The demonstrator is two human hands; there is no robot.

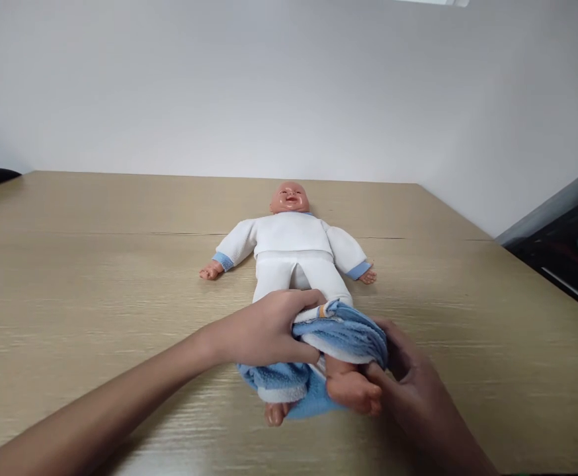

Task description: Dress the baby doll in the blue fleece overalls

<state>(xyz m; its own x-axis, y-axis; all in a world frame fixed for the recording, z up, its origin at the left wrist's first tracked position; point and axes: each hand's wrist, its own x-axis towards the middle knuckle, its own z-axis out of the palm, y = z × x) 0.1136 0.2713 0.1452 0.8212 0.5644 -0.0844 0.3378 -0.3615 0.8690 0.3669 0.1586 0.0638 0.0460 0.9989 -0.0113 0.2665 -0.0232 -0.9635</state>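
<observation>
A light wood-grain table [95, 284] stands before a pale grey wall [209, 86].

Head view from foot end of doll [293, 235], facing forward and down; tabletop [95, 297] near, wall [219, 86] beyond.

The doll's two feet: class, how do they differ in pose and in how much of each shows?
The foot at picture left shows little beyond its toes, while the foot at picture right shows from ankle to toes. The first points roughly toward the camera; the second turns toward picture right. The first emerges from a white-banded blue cuff; the second sits below thickly gathered blue cloth. Both are bare.
</observation>
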